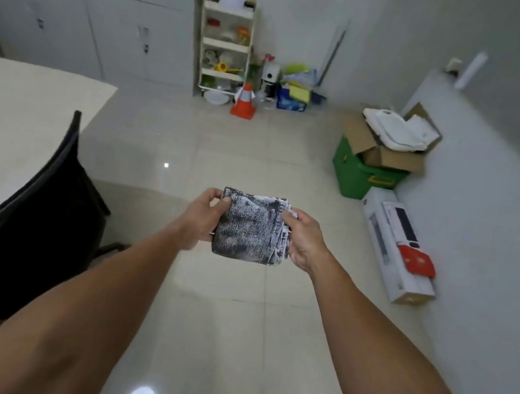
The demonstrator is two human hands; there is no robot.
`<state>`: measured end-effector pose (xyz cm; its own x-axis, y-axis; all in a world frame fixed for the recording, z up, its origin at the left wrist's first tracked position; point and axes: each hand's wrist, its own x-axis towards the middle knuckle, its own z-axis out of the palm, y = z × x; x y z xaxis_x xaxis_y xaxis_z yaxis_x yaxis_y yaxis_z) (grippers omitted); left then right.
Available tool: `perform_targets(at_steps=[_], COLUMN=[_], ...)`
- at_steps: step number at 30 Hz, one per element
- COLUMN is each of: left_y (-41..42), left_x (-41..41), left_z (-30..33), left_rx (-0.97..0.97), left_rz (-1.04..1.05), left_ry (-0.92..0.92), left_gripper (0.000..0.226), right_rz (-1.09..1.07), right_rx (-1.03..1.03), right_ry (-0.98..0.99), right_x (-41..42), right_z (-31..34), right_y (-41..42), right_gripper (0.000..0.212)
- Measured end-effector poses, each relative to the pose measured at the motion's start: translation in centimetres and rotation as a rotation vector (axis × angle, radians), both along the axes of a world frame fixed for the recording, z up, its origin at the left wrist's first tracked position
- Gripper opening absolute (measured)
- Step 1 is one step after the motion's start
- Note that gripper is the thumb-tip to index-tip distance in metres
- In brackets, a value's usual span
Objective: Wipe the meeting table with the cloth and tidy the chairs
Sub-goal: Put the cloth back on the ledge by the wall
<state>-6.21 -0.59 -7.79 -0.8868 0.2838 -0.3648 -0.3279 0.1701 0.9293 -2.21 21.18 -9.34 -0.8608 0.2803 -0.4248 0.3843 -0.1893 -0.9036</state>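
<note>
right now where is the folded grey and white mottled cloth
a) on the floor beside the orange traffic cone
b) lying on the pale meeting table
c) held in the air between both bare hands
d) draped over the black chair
c: the folded grey and white mottled cloth is gripped at its sides by the left hand and right hand, above the tiled floor.

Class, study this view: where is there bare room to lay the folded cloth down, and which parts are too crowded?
The table top shows bare from its far edge to the black chair. The floor ahead of the cloth, up to the orange cone, is open too. Crowded: the back wall around the shelf rack and the right wall's boxes.
</note>
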Motion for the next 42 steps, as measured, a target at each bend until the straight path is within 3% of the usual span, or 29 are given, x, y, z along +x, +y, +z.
perform_targets(at_steps=[12,16,22,27,32,42], left_y=[30.4,40.1,52.4,61.3,69.2,83.2], left_x=[2.4,5.7,10.4,14.9,17.4,14.7], left_z=[0.3,-0.1,-1.0,-1.1,-1.5,-0.6], left_rx=[-0.076,-0.081,-0.093,-0.072,-0.053,0.009], left_rz=[-0.448,-0.624,-0.9,-1.056,-1.231,-1.348], left_ry=[0.114,0.162,0.26,0.308,0.269,0.302], left_gripper=[0.015,0.014,0.028,0.025,0.025,0.022], right_rz=[-0.498,-0.696,-0.885,-1.097,-1.287,-1.462], right_rx=[0.031,0.051,0.157,0.169,0.212,0.176], right_ry=[0.087,0.057,0.055,0.031,0.019,0.088], right_x=[11.0,17.2,26.6,31.8,34.8,32.7], right_z=[-0.4,-1.7,0.1,-0.2,-0.4,-0.6], right_y=[26.5,34.0,40.7,45.1,49.8,60.7], right_gripper=[0.045,0.04,0.027,0.011,0.014,0.021])
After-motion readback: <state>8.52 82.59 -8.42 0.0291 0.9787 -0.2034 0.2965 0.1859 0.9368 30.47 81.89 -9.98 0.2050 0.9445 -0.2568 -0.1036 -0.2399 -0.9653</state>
